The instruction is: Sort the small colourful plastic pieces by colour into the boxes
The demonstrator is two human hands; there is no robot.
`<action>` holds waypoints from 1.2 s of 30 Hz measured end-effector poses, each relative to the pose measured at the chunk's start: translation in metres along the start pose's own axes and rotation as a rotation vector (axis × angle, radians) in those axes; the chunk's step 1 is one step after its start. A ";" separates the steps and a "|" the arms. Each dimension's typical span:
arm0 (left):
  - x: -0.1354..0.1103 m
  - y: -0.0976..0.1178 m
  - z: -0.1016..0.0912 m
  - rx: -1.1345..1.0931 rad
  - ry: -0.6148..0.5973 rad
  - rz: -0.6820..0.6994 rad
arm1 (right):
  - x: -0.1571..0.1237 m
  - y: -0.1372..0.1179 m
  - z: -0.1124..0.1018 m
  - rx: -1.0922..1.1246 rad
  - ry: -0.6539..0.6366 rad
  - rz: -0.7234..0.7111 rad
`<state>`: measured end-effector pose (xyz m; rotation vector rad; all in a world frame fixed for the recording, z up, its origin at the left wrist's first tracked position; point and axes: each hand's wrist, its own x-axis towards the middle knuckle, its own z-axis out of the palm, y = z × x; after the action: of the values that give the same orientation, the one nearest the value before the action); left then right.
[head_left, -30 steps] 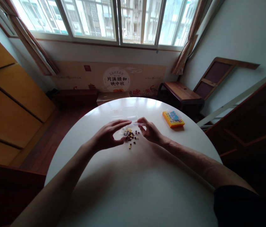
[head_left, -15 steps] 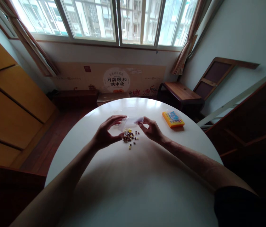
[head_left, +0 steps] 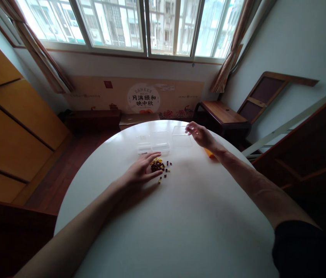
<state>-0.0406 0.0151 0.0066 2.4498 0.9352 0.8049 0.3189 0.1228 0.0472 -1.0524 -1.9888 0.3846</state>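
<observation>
A small pile of dark and yellow pieces (head_left: 159, 166) lies on the round white table (head_left: 180, 224). My left hand (head_left: 141, 173) rests flat beside the pile, its fingertips touching the pieces and holding nothing. Just beyond the pile stands a clear plastic compartment box (head_left: 153, 143). To its right is a clear plastic lid (head_left: 180, 138). My right hand (head_left: 200, 135) reaches far across the table and pinches the lid's right edge with its fingertips.
An orange box (head_left: 208, 153) lies mostly hidden behind my right wrist. A wooden bench (head_left: 223, 114) stands past the table's far right edge, with wooden cabinets (head_left: 12, 127) to the left and windows behind.
Both hands held the clear lid above the pile. Now my left hand has dropped flat next to the pieces, and my right hand has carried the lid away to the far right.
</observation>
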 end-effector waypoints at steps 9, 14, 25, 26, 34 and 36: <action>-0.004 -0.005 0.003 0.092 -0.065 0.000 | 0.019 0.045 0.024 -0.058 -0.164 0.120; -0.005 -0.007 0.004 0.099 -0.075 -0.002 | 0.015 0.044 0.036 -0.116 -0.157 0.137; -0.004 -0.001 0.000 0.080 -0.076 0.004 | -0.038 -0.009 0.031 -0.227 0.279 -0.046; -0.004 -0.001 -0.001 0.072 -0.079 0.003 | -0.051 -0.017 0.033 -0.199 0.216 -0.095; -0.003 0.007 -0.003 -0.031 -0.072 0.012 | -0.115 -0.061 0.077 -0.231 -0.362 -0.124; -0.002 0.010 -0.003 -0.044 -0.063 0.013 | -0.116 -0.061 0.087 -0.268 -0.391 -0.096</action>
<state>-0.0395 0.0075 0.0134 2.4311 0.8702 0.7407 0.2527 0.0033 -0.0305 -1.1025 -2.4846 0.2929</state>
